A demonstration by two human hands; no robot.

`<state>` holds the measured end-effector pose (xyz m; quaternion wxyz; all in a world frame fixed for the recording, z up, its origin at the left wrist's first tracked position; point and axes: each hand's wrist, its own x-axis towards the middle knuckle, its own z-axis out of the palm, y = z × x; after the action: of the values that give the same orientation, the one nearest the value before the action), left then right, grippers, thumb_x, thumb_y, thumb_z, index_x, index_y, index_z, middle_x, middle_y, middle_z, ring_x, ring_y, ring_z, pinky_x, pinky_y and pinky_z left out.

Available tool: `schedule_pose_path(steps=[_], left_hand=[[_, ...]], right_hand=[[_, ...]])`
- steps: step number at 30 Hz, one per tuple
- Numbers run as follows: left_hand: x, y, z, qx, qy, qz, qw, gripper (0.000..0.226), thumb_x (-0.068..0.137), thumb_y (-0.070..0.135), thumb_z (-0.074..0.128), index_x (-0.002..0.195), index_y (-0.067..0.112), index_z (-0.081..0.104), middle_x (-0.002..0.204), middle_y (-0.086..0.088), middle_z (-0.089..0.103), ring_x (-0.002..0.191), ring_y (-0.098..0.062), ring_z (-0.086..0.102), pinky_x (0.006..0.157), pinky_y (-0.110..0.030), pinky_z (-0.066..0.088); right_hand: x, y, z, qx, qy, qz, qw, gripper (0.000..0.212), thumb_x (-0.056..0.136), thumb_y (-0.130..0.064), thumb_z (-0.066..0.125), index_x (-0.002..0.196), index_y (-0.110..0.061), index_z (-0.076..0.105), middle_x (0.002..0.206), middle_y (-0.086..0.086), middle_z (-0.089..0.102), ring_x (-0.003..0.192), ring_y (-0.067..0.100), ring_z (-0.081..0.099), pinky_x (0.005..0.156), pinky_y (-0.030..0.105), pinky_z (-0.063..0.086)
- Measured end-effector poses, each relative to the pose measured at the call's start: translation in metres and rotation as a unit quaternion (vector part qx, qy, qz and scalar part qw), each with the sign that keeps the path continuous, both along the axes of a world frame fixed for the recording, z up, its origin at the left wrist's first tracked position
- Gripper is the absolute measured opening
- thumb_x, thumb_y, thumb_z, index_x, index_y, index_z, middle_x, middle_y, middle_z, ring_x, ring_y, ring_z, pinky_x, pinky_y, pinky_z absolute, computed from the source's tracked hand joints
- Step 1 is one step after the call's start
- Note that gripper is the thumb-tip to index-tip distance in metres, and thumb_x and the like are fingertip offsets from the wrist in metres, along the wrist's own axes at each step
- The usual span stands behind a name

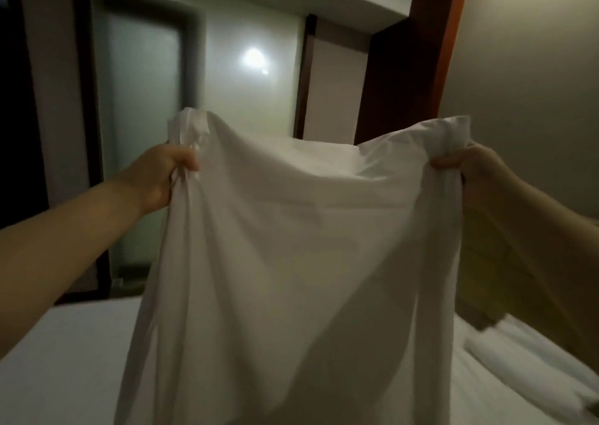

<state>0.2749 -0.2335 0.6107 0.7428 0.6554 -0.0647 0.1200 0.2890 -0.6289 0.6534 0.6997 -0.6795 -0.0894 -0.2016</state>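
**Desk:** What is in the middle of your frame?

**Operator:** I see one white cloth (pixel 291 246). It is thin, soft and matte, and light shows through its lower half. It is held up across the centre and hangs in long loose folds to the bottom edge, in front of the bed (pixel 64 359).

**Desk:** And the grips?

**Operator:** There are two, both bare hands. The left grip (pixel 162 173), at centre left, has its fingers curled tight round a bunched top corner. The right grip (pixel 470 165), at centre right, pinches the other gathered corner between thumb and fingers. The top edge sags in a shallow curve between them, and each corner puffs up above its fist.

**Desk:** What is the bed like?

**Operator:** It is one bed with a flat, smooth white cover, filling the lower left. At the lower right, folded white linen (pixel 518 353) lies on it in soft rounded layers. The blur keeps me from counting the pieces.

**Desk:** What is behind it?

**Operator:** There is one frosted glass door (pixel 142 100) in a dark frame at the upper left. One glossy reddish wooden panel (pixel 405 68) stands at the upper right. One round glare (pixel 254 57) shows on the smooth pale wall between them.
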Motion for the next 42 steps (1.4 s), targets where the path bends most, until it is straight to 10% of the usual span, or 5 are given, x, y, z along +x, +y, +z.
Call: schedule_pose_path(steps=[7,12,19,27,42], left_hand=[[0.224,0.061,-0.020,0.057,0.128,0.040,0.989,0.015,0.089,0.010,0.046,0.090,0.003,0.060,0.063,-0.011,0.067,0.050,-0.019,0.065,0.050,-0.026,0.055],[0.257,0.089,-0.233,0.147,0.343,0.109,0.921,0.089,0.086,0.044,0.062,0.151,0.021,0.005,0.151,-0.007,0.030,0.125,-0.030,0.044,0.100,-0.043,0.038],[0.158,0.065,-0.495,0.173,0.525,0.032,0.833,0.103,0.084,0.044,0.063,0.149,0.017,-0.013,0.158,-0.009,0.006,0.142,-0.028,0.019,0.112,-0.043,0.021],[0.021,0.038,-0.602,0.067,0.562,0.037,0.824,0.140,0.045,0.068,0.079,0.149,0.031,-0.008,0.159,0.003,-0.002,0.141,-0.023,0.025,0.114,-0.043,0.026],[-0.208,-0.040,-0.672,0.144,0.481,0.110,0.858,0.050,0.090,0.029,0.059,0.135,0.011,0.045,0.122,-0.008,0.056,0.099,-0.022,0.053,0.083,-0.030,0.043]], right_hand=[[0.241,0.055,-0.026,-0.166,0.051,-0.143,0.974,0.064,0.087,-0.013,0.063,0.144,-0.013,0.032,0.136,0.012,0.048,0.123,0.035,0.047,0.100,0.047,0.042],[0.300,0.067,-0.243,-0.341,0.223,-0.153,0.900,0.089,0.083,-0.025,0.071,0.151,-0.011,0.014,0.153,0.013,0.027,0.136,0.033,0.032,0.108,0.040,0.032],[0.206,0.073,-0.515,-0.473,0.450,-0.010,0.757,0.079,0.090,-0.036,0.060,0.149,-0.008,0.016,0.154,0.014,0.024,0.140,0.029,0.027,0.112,0.035,0.026],[0.057,0.077,-0.641,-0.528,0.488,0.068,0.692,0.074,0.093,-0.046,0.049,0.151,-0.022,0.010,0.156,0.005,0.020,0.138,0.031,0.029,0.111,0.043,0.029],[-0.186,0.101,-0.733,-0.583,0.333,0.135,0.728,0.064,0.096,-0.052,0.033,0.150,-0.027,0.011,0.159,-0.002,0.007,0.146,0.024,0.007,0.117,0.044,0.014]])
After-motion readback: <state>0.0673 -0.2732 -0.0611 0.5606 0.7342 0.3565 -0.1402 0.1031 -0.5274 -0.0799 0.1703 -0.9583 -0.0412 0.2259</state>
